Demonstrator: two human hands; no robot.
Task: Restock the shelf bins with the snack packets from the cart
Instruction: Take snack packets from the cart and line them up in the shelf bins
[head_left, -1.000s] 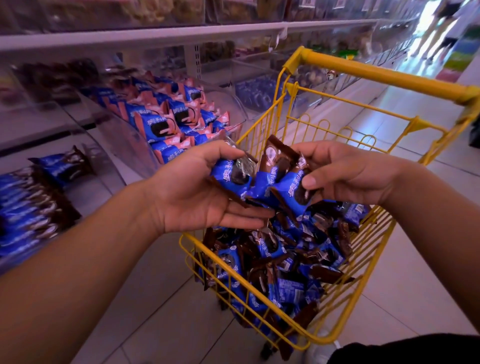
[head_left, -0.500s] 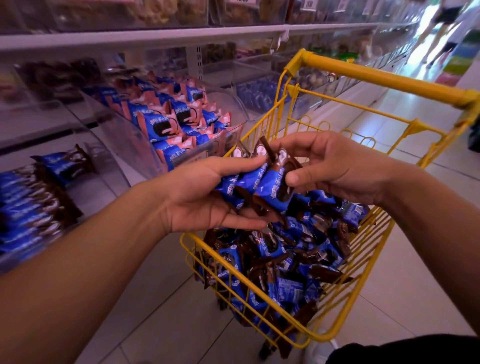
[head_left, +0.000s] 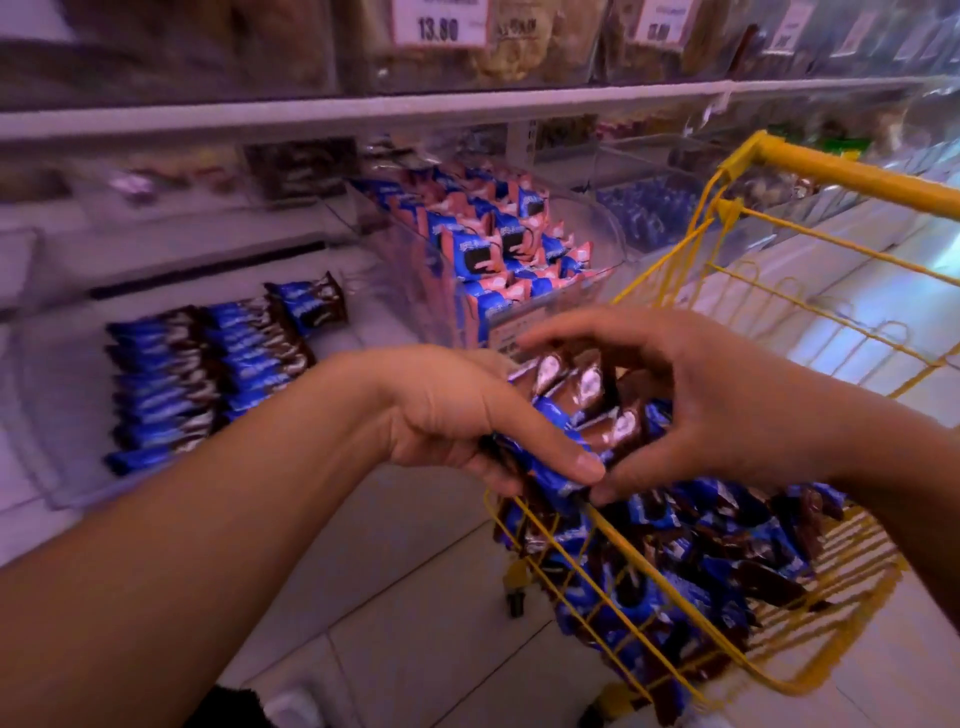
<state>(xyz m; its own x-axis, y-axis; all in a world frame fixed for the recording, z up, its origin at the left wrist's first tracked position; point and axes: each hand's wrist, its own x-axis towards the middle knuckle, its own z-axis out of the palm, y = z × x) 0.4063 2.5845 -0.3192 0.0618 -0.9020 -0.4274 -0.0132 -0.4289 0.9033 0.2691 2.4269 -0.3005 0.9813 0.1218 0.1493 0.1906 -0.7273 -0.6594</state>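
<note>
My left hand (head_left: 462, 415) grips a stack of blue and brown snack packets (head_left: 582, 410) just above the cart's near left corner. My right hand (head_left: 727, 400) curves over the stack from the right, its thumb against the stack's lower edge. Below, the yellow wire cart (head_left: 841, 176) is heaped with more of the same packets (head_left: 691, 561). To the left, a clear shelf bin (head_left: 47, 467) holds rows of the same blue and brown packets (head_left: 202, 374).
A second clear bin (head_left: 602, 228) behind the hands holds blue and pink packets. Upper shelf (head_left: 467, 109) carries bins with price tags. Further bins run along the shelf past the cart. Pale tiled floor (head_left: 415, 597) lies below.
The stack has been gathered tighter in my left hand and carried left, toward the shelf. My view has swung left and down to the bins. My right hand's fingers have spread over the stack.
</note>
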